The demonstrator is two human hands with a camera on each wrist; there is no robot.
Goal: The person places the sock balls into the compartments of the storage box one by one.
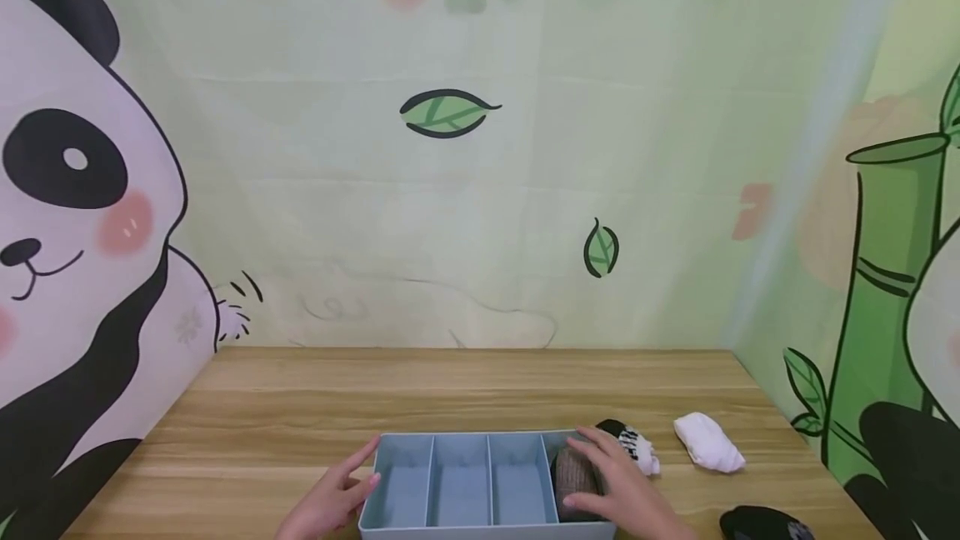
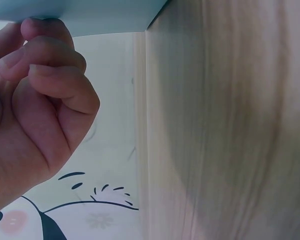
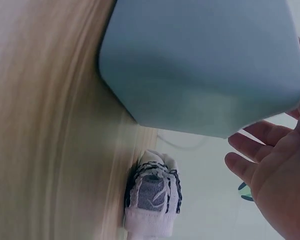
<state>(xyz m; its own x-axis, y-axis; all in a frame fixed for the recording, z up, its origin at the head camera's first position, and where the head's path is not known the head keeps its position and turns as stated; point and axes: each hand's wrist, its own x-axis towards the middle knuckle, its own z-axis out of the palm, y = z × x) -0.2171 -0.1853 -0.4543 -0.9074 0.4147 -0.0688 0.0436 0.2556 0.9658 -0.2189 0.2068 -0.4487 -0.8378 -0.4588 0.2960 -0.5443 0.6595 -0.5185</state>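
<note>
A blue-grey divided box (image 1: 480, 532) sits at the near middle of the table, its compartments in a row. In the far right compartment lies a brown-grey ribbed rolled sock (image 1: 576, 473). My right hand (image 1: 621, 482) spans that sock from above, thumb on its near part and forefinger by its far end. Its other fingers (image 3: 245, 145) hang past the box's edge in the right wrist view. At the box's left side my left hand (image 1: 336, 500) touches the wall with forefinger extended and thumb near the rim; its remaining fingers (image 2: 65, 85) are bent beneath.
Behind my right hand lies a black-and-white sock (image 1: 637, 447), also low in the right wrist view. A white rolled sock (image 1: 708, 442) is farther right, and a black one (image 1: 765, 523) nearer the front. The wooden table (image 1: 465, 390) meets a panda-printed backdrop (image 1: 480, 215).
</note>
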